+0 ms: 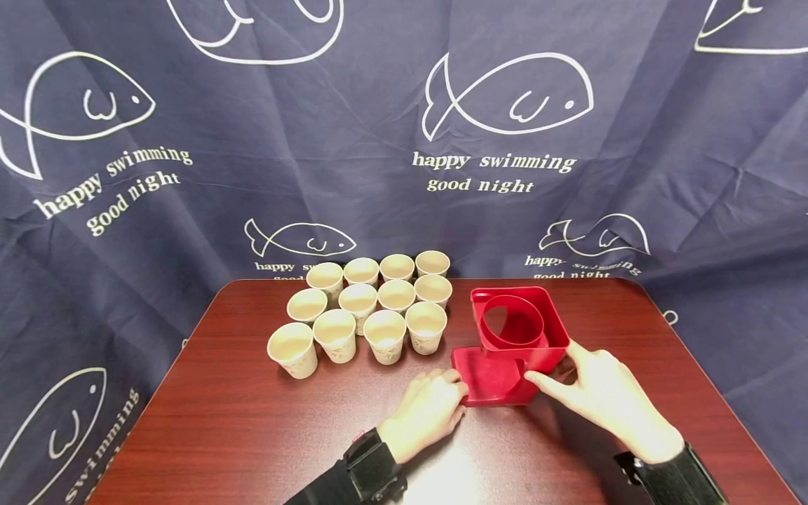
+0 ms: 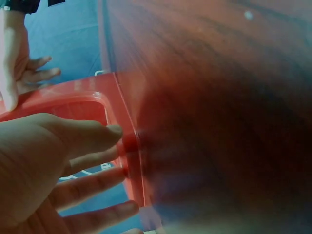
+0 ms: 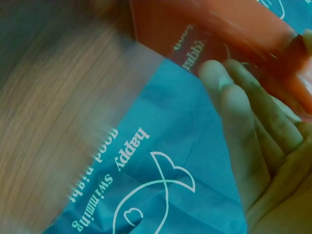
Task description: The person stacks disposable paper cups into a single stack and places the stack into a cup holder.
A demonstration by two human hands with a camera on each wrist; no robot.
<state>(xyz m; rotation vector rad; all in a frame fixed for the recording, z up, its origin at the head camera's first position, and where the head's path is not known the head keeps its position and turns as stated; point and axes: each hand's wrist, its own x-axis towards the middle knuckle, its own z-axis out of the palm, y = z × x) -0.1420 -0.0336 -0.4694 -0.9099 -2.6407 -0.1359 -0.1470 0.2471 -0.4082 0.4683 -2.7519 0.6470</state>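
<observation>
A red plastic holder (image 1: 558,326) stands on the table, with a square open top, a round ring set inside it and a flat base plate (image 1: 489,375) extending in front. My right hand (image 1: 606,393) holds its right side, thumb at the front corner and fingers behind; in the right wrist view those fingers (image 3: 258,117) lie against the red wall. My left hand (image 1: 426,410) touches the left edge of the base plate. Seen from the left wrist, its fingers (image 2: 92,187) are spread and fairly straight, tips at the red rim (image 2: 129,141).
Several pale paper cups (image 1: 386,337) stand upright in rows left of the holder. The dark red-brown wooden table (image 1: 252,435) ends at a blue curtain (image 1: 379,175) printed with white fish and lettering.
</observation>
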